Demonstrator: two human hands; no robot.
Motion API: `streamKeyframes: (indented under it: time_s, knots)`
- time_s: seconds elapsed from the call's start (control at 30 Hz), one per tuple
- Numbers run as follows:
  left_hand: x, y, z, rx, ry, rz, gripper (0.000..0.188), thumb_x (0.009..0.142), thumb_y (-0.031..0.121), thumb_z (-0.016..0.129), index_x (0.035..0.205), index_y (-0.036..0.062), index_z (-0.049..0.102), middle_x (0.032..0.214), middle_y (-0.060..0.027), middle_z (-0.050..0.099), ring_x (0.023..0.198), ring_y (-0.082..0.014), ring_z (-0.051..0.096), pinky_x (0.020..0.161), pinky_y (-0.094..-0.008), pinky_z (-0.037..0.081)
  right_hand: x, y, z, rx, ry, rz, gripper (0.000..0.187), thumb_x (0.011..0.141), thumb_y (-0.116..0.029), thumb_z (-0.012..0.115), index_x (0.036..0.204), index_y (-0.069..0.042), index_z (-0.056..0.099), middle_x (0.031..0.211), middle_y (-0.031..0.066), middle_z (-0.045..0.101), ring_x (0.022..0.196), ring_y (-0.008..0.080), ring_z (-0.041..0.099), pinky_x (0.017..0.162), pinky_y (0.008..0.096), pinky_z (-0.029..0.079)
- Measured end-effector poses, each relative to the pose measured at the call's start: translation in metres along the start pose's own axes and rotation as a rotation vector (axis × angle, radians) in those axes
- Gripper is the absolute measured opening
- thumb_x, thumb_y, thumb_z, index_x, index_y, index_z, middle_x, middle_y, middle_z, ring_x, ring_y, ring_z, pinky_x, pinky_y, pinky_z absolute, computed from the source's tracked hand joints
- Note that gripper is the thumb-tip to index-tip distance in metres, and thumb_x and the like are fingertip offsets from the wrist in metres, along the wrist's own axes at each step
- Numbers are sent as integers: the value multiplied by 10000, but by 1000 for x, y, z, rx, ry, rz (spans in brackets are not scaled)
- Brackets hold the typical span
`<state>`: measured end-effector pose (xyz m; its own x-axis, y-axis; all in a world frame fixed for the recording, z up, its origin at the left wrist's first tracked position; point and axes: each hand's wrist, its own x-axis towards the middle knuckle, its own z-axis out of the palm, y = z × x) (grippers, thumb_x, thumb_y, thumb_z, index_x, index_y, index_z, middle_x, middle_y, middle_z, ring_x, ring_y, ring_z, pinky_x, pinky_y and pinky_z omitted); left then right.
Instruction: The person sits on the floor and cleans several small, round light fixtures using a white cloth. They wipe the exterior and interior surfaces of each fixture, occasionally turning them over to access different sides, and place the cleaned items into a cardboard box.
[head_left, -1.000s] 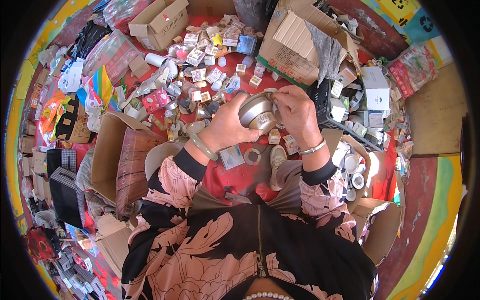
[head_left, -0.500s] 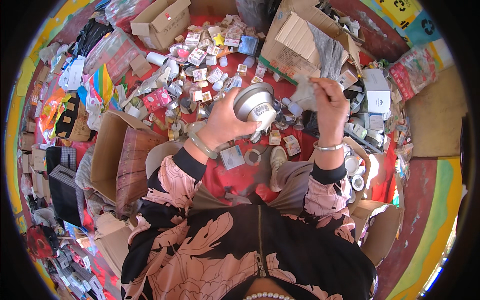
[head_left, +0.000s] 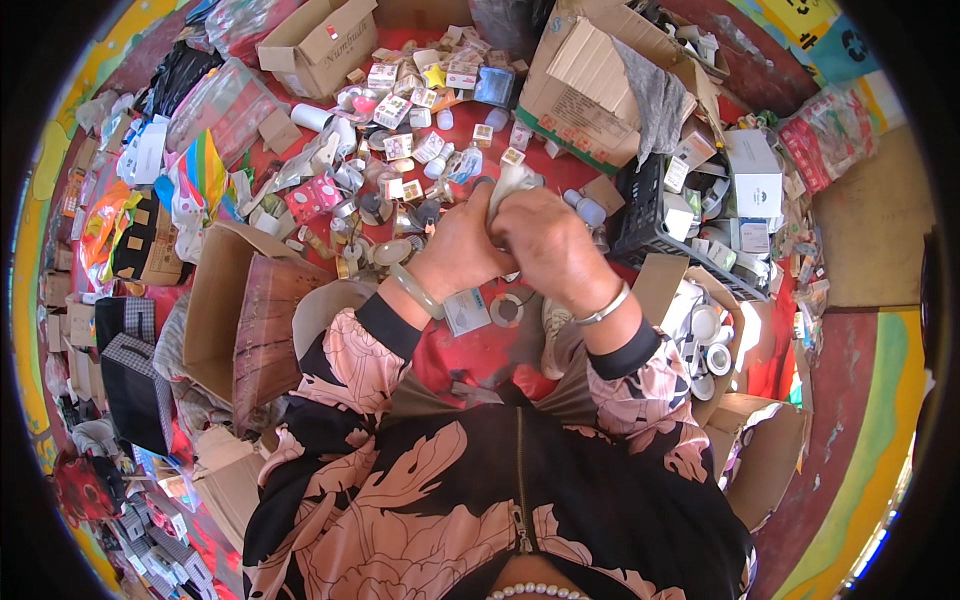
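My left hand (head_left: 462, 243) and my right hand (head_left: 552, 245) are together in front of me, both closed. A crumpled, whitish plastic wrapper (head_left: 515, 181) pokes up between them, gripped by my right hand. Fingers hide the silver round lamp fitting that was visible in my left hand a moment ago. Below the hands, a white box with blue print (head_left: 466, 312) and a ring-shaped disc (head_left: 506, 309) lie on the red ground sheet. Beyond them, small boxes (head_left: 398, 147), lamp parts and clear bottles (head_left: 467, 163) are scattered.
On the right stand a black crate (head_left: 640, 215) of boxes and a carton (head_left: 662, 285) of white round fittings. A large carton (head_left: 585, 90) leans at the back right, an open carton (head_left: 320, 50) at the back. Another open carton (head_left: 218, 310) stands left.
My right hand has swung left and down with the plastic wrapper to meet my left hand. The silver lamp fitting, in plain view before, is now covered by the hands.
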<state>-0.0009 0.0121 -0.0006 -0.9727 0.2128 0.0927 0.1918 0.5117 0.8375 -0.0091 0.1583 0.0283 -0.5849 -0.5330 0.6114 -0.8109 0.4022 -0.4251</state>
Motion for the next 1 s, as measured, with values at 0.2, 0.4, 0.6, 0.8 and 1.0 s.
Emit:
streamKeyframes:
  time_s: [0.2, 0.4, 0.6, 0.8, 1.0]
  knots:
    - [12, -8, -9, -905, 143, 40, 503, 652, 46, 713, 1102, -17, 497, 1031, -102, 597, 958, -175, 593, 831, -328, 483, -15, 48, -60, 433, 643, 576, 151, 818, 55, 540, 919, -12, 631, 929, 16, 610, 821, 76, 549, 726, 210, 444]
    - [15, -11, -13, -1351, 98, -91, 525, 720, 46, 682, 1193, -12, 463, 1074, -104, 580, 979, -194, 580, 884, -337, 461, -10, 35, -53, 470, 527, 423, 249, 792, 78, 547, 977, -51, 653, 1149, 65, 550, 1037, 146, 524, 892, 250, 417]
    - [12, -11, -2, -1410, 103, -151, 505, 754, 72, 659, 1212, 15, 454, 1114, -87, 556, 1031, -193, 546, 902, -347, 435, -1, 10, 14, -25, 161, 212, 381, 723, 66, 541, 1071, -75, 606, 1196, 142, 556, 1150, 285, 506, 925, 378, 379]
    - [16, -25, -8, -1662, 134, -230, 409, 821, 161, 609, 1177, 6, 478, 1125, -117, 570, 1016, -241, 567, 897, -399, 459, -8, 6, 14, 102, 98, 154, 457, 709, 112, 525, 1121, -70, 603, 1129, 121, 601, 1037, 239, 578, 842, 325, 444]
    - [25, -40, -11, -1745, 456, -305, 392, 809, 179, 632, 1149, 37, 500, 1128, -124, 568, 1028, -263, 566, 886, -450, 479, -10, 40, -19, 742, 723, 647, 271, 891, -11, 488, 1152, -4, 560, 1061, 50, 607, 939, 114, 572, 833, 246, 463]
